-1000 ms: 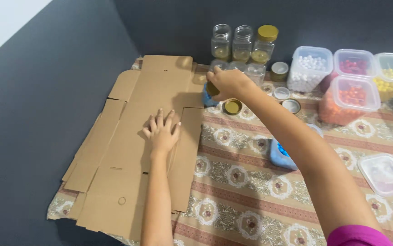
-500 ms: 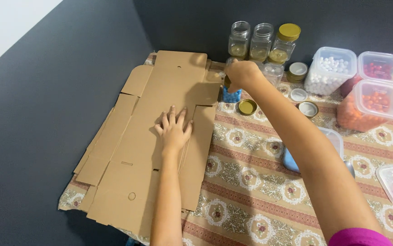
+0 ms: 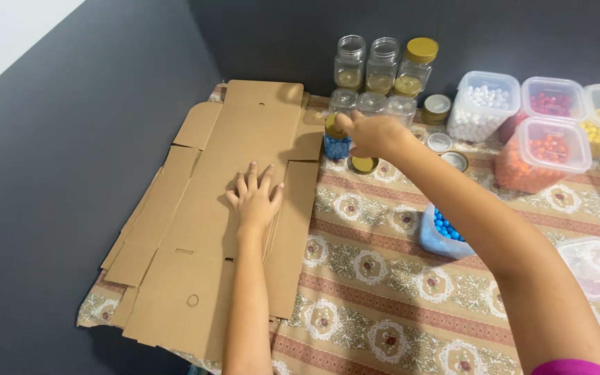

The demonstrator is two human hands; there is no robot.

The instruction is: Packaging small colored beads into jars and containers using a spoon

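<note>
— Head camera, looking down: where are the hands?
— Left hand (image 3: 255, 198) lies flat, fingers spread, on the unfolded cardboard box (image 3: 230, 201). Right hand (image 3: 373, 134) reaches across, fingers closed around the gold lid (image 3: 332, 127) of a small jar of blue beads (image 3: 336, 146).
— And the jar?
— Upright on the patterned tablecloth (image 3: 383, 292), just beside the cardboard's right edge, in front of empty clear jars (image 3: 373, 104). Tubs of coloured beads (image 3: 541, 153) stand well to the right.
</note>
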